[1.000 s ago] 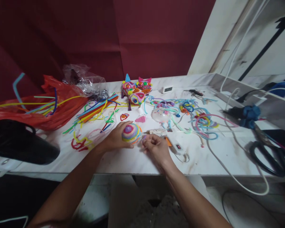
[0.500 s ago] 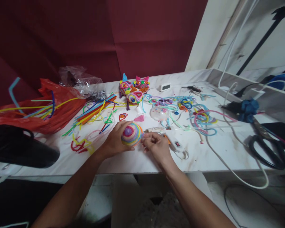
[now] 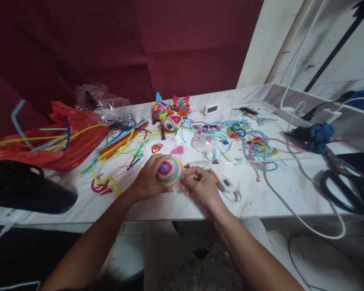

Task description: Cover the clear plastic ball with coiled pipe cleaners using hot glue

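Note:
A dome-shaped piece covered in coloured rings of fuzzy pipe cleaner faces up over the table's front. My left hand is wrapped round its left side, fingers above and thumb below. At its right edge, my right hand is closed in a pinch; a bit of lilac pipe cleaner shows by the fingertips, mostly hidden. Just behind the right hand lies a glue gun, its nozzle pointing left. A pink felt-like piece and a red-and-orange eye shape lie beyond the dome.
Several finished colourful heads stand at the back. Loose pipe cleaners lie left, beside a red plastic bag and a black container. On the right are a clear dome, a white switch box, tangled pipe cleaners and scissors.
The view has shifted very slightly. Both hands and the ringed dome stay in nearly the same place and grip.

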The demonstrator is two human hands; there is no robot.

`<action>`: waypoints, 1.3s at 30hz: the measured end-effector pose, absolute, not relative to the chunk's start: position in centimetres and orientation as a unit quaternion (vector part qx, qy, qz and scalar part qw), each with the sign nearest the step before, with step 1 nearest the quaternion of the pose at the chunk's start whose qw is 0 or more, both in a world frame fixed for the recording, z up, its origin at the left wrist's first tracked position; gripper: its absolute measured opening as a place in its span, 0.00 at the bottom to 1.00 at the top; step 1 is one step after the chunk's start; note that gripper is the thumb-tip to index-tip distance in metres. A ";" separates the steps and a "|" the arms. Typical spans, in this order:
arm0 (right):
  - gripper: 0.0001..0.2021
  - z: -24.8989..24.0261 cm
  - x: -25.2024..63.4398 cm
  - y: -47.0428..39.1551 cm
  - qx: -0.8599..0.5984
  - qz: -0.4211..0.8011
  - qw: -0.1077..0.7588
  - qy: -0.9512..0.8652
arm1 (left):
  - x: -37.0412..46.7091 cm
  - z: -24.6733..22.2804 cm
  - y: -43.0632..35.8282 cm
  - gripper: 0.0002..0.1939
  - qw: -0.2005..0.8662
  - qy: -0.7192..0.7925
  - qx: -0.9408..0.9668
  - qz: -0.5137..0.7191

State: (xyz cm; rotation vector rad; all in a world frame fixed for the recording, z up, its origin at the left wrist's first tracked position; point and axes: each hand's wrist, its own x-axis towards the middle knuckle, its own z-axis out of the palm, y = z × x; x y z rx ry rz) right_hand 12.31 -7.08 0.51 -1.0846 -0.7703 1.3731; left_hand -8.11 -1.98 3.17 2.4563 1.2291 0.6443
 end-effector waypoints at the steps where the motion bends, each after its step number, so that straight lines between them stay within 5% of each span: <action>1: 0.19 0.4 12.3 -7.1 -0.464 0.585 0.577 -0.332 | -8.1 3.2 -2.0 0.56 0.164 0.431 0.858 0.224; 12: 0.14 -1.0 13.1 -8.1 -0.501 0.480 0.563 -0.449 | -8.8 3.1 -1.4 0.54 0.168 0.437 0.849 0.245; 19: 0.07 -1.3 13.7 -9.1 -0.539 0.284 0.510 -0.607 | -8.4 3.0 -0.6 0.54 0.213 0.442 0.837 0.242; 24: 0.12 0.0 15.8 -10.7 -0.544 0.147 0.476 -0.676 | -8.3 3.0 0.2 0.58 0.225 0.457 0.832 0.220; 29: 0.08 0.4 20.1 -12.0 -0.629 -0.118 0.297 -0.709 | -8.4 3.5 1.3 0.58 0.217 0.458 0.835 0.214; 33: 0.07 0.4 21.4 -11.4 -0.743 -0.008 0.150 -0.653 | -7.9 4.2 1.9 0.57 0.215 0.454 0.835 0.222; 39: 0.08 0.5 21.7 -9.5 -0.754 0.124 0.205 -0.611 | -6.6 5.3 2.5 0.56 0.206 0.471 0.823 0.244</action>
